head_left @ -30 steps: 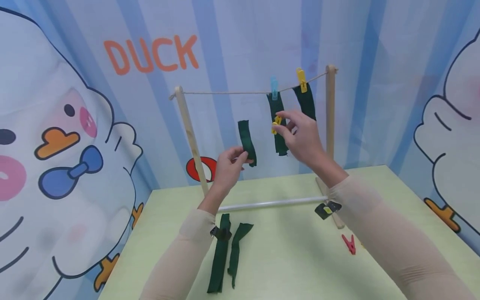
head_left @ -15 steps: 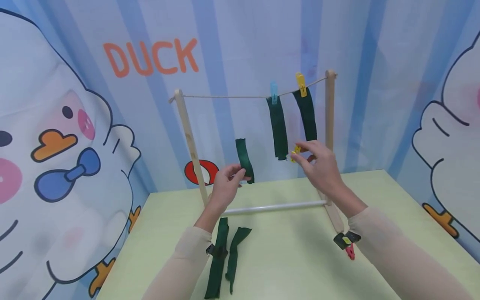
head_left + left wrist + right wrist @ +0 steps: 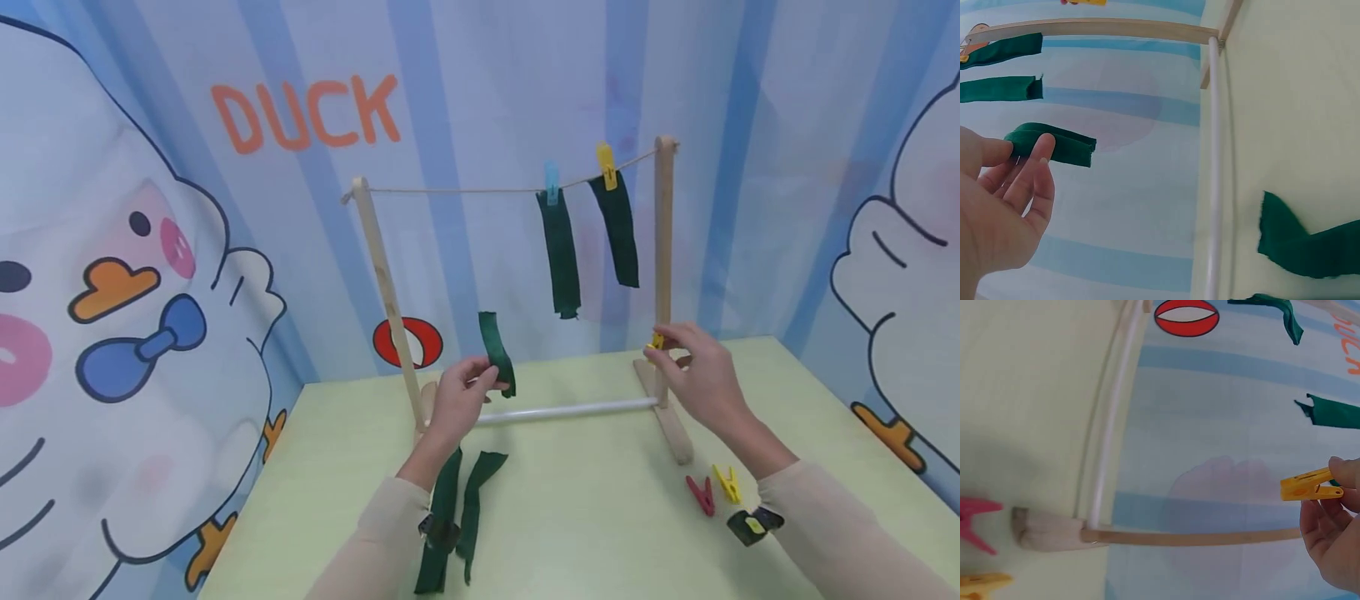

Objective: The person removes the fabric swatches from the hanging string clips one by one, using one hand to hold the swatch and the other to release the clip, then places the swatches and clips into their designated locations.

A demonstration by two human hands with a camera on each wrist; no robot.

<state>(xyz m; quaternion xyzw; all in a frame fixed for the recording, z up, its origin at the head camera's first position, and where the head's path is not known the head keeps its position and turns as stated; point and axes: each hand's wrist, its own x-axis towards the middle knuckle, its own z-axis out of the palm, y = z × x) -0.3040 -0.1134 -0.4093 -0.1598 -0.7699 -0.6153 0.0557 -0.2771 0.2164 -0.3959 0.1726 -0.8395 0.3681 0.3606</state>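
My left hand [image 3: 461,398] pinches a short dark green cloth strip [image 3: 495,346] between thumb and fingers, over the table's back edge. In the left wrist view the strip [image 3: 1060,144] bends over the fingers. Near the right post, my right hand [image 3: 701,375] pinches a yellow clothespin [image 3: 656,342] by its handle ends, as the right wrist view shows on the clothespin [image 3: 1310,485]. From the rope [image 3: 457,191] hang two green strips, one under a light blue clothespin [image 3: 552,185], the other under a yellow clothespin [image 3: 607,167].
A wooden post [image 3: 386,292] and another post [image 3: 663,233] hold the rope, joined low down by a white rod [image 3: 570,411]. Two green strips lie on the table, one a twisted strip [image 3: 472,508]. A red clothespin [image 3: 701,497] and another yellow clothespin [image 3: 727,484] lie at right.
My right hand has moved down and right with the yellow clothespin, from in front of the hanging strips to beside the right post. The left hand has come down with its green strip.
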